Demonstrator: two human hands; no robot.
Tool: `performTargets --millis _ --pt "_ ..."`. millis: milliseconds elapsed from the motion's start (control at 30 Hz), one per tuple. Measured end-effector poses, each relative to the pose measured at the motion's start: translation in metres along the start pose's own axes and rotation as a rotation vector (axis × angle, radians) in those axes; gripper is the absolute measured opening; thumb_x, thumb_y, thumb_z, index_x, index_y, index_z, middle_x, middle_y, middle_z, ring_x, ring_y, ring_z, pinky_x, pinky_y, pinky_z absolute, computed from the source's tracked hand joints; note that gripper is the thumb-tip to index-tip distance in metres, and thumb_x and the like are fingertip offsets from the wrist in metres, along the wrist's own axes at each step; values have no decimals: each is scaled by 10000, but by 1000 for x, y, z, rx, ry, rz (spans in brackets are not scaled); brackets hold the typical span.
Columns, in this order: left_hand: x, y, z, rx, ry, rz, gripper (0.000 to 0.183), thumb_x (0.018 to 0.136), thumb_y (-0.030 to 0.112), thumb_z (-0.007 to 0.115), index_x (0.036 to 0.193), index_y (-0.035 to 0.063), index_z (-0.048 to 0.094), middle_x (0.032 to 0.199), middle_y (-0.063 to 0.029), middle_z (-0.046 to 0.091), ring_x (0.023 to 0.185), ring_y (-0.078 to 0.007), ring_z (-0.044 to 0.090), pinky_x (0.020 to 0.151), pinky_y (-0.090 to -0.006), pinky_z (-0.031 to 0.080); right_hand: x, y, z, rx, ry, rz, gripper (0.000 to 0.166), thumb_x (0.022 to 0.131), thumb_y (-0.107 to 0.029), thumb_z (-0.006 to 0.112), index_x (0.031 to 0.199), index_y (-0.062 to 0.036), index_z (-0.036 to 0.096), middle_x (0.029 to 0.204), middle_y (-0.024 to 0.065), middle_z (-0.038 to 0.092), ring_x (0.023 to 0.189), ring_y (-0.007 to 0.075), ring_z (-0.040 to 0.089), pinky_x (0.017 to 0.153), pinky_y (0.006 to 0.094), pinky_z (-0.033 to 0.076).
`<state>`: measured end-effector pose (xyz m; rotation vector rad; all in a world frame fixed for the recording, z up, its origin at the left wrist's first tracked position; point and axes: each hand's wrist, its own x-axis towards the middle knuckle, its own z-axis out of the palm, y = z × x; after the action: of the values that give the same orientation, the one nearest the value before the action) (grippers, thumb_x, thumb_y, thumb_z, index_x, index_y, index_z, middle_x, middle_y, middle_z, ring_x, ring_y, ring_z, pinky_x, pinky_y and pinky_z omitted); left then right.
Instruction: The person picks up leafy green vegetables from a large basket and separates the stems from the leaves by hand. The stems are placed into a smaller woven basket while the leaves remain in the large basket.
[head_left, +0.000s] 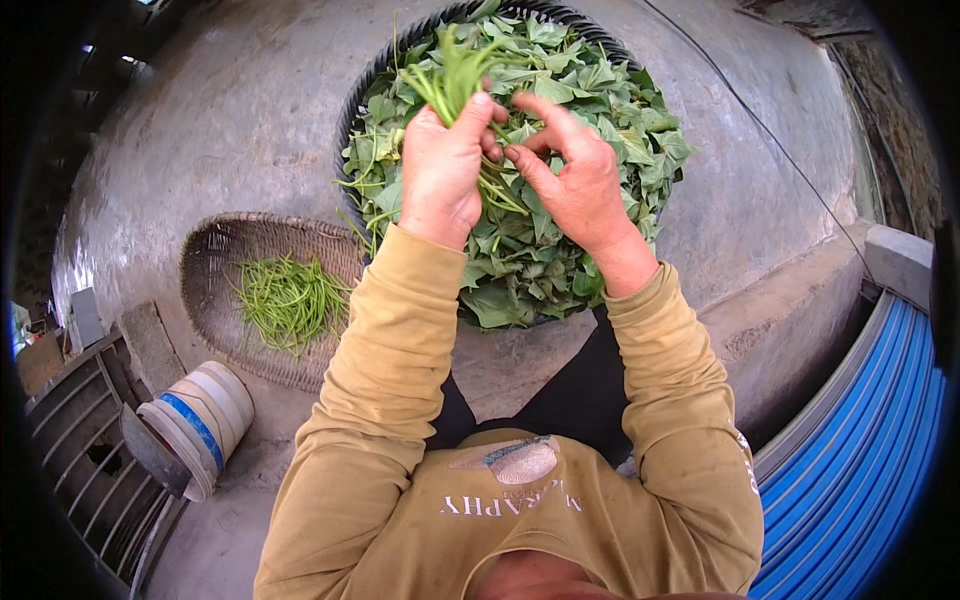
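Note:
My left hand (450, 161) grips a bundle of green leaf stems (457, 71) above a large round basket (352, 112) heaped with lobed green leaves (622, 150). Stem ends stick out below that hand, towards the leaves. Close by on the right, my right hand (574, 169) has thumb and forefinger apart, with the thumb tip near a stem; whether it pinches that stem I cannot tell. A shallow wicker basket (206, 300), lower left, holds a pile of cut green stems (289, 300).
A white bucket with a blue band (202, 420) lies tipped at the lower left, beside a metal rack (90, 442). Blue corrugated sheeting (862, 457) and a concrete ledge (780, 322) are on the right. A dark cable (750, 112) crosses the upper right over the concrete floor (247, 135).

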<state>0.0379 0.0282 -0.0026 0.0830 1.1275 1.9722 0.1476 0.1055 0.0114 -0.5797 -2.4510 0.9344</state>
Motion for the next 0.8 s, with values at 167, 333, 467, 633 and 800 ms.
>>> performTargets --millis 167,333,467,633,800 --pt "6 13 -8 -89 124 76 137 894 105 496 988 15 538 724 -32 547 524 -77 449 494 -222 405 -5 11 8 -31 -62 -29 108 783 -164 594 828 -68 607 696 86 588 691 289 573 594 379 451" --pt "4 10 -6 -130 155 110 97 901 109 481 938 24 509 725 -34 542 540 -83 452 501 -222 406 -3 11 11 -19 -53 129 127 836 -152 551 805 -35 590 628 74 565 591 233 567 533 353 445" --pt "5 16 -5 -90 191 228 52 896 106 487 905 59 507 731 -25 532 574 -89 438 549 -243 420 8 34 7 769 333 518 221 897 -163 498 791 -5 609 620 -6 549 543 74 495 495 239 411" --pt "13 26 -21 -116 257 296 58 904 98 458 902 53 495 720 -24 552 609 -96 478 549 -234 406 16 121 -4 94 70 425 224 796 -164 586 979 -40 625 813 70 641 773 176 608 718 307 480" --pt "10 28 -22 -127 221 253 67 899 111 480 915 55 511 751 -33 567 648 -125 501 590 -261 423 55 111 34 -276 -175 390 363 720 -217 634 1064 -105 604 1032 117 610 928 289 582 806 387 460"
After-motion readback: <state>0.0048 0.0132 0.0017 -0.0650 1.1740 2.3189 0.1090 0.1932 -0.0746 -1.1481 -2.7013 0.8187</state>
